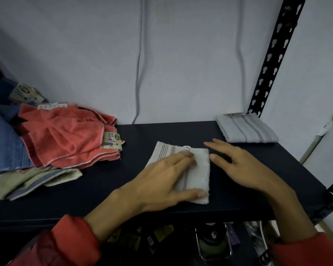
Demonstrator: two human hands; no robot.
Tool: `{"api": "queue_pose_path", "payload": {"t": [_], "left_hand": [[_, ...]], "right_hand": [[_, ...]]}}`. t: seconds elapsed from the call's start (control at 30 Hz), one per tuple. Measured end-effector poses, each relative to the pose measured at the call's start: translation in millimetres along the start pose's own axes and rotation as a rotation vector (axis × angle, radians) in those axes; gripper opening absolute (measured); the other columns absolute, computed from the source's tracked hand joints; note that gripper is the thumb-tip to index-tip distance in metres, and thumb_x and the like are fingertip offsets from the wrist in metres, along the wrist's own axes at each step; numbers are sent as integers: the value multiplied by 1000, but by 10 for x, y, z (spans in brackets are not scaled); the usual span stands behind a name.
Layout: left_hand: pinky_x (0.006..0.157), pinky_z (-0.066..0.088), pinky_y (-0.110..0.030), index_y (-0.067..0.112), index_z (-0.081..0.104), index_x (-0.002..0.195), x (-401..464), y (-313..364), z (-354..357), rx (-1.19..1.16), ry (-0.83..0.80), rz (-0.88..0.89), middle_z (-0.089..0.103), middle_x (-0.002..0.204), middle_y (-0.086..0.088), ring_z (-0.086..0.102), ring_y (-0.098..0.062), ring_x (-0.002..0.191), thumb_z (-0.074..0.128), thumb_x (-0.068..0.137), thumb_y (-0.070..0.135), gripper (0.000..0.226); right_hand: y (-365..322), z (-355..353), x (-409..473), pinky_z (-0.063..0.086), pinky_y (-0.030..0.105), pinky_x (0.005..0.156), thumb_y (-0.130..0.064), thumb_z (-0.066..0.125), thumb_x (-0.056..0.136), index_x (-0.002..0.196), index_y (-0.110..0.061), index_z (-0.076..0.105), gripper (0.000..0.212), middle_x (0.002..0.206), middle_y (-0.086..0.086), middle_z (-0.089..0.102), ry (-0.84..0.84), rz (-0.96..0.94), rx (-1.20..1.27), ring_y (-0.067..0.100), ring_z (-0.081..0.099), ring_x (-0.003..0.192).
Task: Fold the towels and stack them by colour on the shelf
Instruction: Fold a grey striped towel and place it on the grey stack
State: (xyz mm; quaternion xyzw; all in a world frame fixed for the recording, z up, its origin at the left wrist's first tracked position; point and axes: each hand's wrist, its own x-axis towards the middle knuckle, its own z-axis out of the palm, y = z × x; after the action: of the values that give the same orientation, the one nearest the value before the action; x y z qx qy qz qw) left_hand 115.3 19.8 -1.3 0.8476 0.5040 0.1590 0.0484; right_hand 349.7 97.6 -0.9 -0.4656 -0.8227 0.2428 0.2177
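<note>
A small white striped towel (199,169), folded, lies in the middle of the dark shelf (108,181). My left hand (161,179) lies flat on it with straight fingers, pressing it down. Just right of the towel, my right hand (242,166) hovers over the shelf, fingers spread and holding nothing. A second white striped towel (246,128) sits folded at the back right corner. On the left lies a loose heap: red towels (65,135) with paper tags, a blue towel (2,143) and a pale green towel (31,181) underneath.
A black slotted shelf post (273,60) rises at the back right. Two grey cables (139,73) hang down the wall behind. Below the shelf's front edge sit dark jars and packets (212,240).
</note>
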Motion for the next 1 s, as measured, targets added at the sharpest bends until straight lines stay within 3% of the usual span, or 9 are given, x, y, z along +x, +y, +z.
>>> {"api": "queue_pose_path", "payload": {"t": [0.13,0.33,0.5,0.6,0.67,0.73,0.8,0.9,1.0], "left_hand": [[97,51,-29,26,60,130,-147,136,154,46,93,218,53,139,10,54,-10,123,60,93,60,51],[87,55,-34,21,62,125,-191,135,126,13,192,245,64,123,8,63,-11,110,50,106,39,29],[84,52,-21,16,68,112,-86,76,-302,-391,447,13,72,101,11,68,0,96,57,103,24,16],[81,47,-13,16,69,103,18,-26,-598,-573,563,-126,71,90,15,62,7,87,56,102,18,14],[72,51,-17,14,69,98,65,-72,-733,-904,618,-241,70,81,12,63,0,78,53,104,18,19],[68,59,-25,8,71,104,83,-92,-801,-1339,597,-394,74,85,-1,68,-12,78,50,105,22,25],[65,62,-29,7,73,105,57,-114,-777,-1605,523,-558,77,90,-7,74,-19,80,49,105,26,31],[59,62,-32,6,73,104,6,-241,-580,-1745,439,-728,78,92,-11,77,-21,77,49,104,32,35],[71,62,-32,6,74,101,-61,-400,-333,-1628,439,-755,77,95,-10,76,-20,83,53,103,36,37]], "right_hand": [[115,-70,-32,34,30,115,-34,64,96,138,-44,54,44,148,-21,47,-1,-2,7,0,40,138],[152,-73,-19,26,31,120,-27,72,91,138,-50,51,57,155,-18,35,-153,-5,-7,2,31,144],[83,-47,17,36,25,110,-15,78,86,131,-43,62,55,138,-28,53,-79,-98,160,-7,45,131],[-6,-53,13,49,32,105,-10,78,84,124,-24,70,43,124,-12,69,46,-146,466,5,61,119],[-72,-73,-3,52,31,102,-6,76,83,120,-13,71,37,118,-1,73,84,-171,673,14,66,115],[-119,-80,-21,52,33,102,-8,71,84,121,-9,68,37,121,4,72,-3,-155,830,20,65,119],[-152,-52,-43,51,37,102,-11,66,88,127,-10,63,39,127,7,69,-192,-87,935,22,63,122],[-131,51,-34,51,45,101,-9,62,94,128,-3,62,35,125,16,69,-338,8,952,30,64,120],[-107,118,19,52,44,99,-10,64,93,122,-1,67,30,119,17,72,-266,92,967,30,68,114]]}}
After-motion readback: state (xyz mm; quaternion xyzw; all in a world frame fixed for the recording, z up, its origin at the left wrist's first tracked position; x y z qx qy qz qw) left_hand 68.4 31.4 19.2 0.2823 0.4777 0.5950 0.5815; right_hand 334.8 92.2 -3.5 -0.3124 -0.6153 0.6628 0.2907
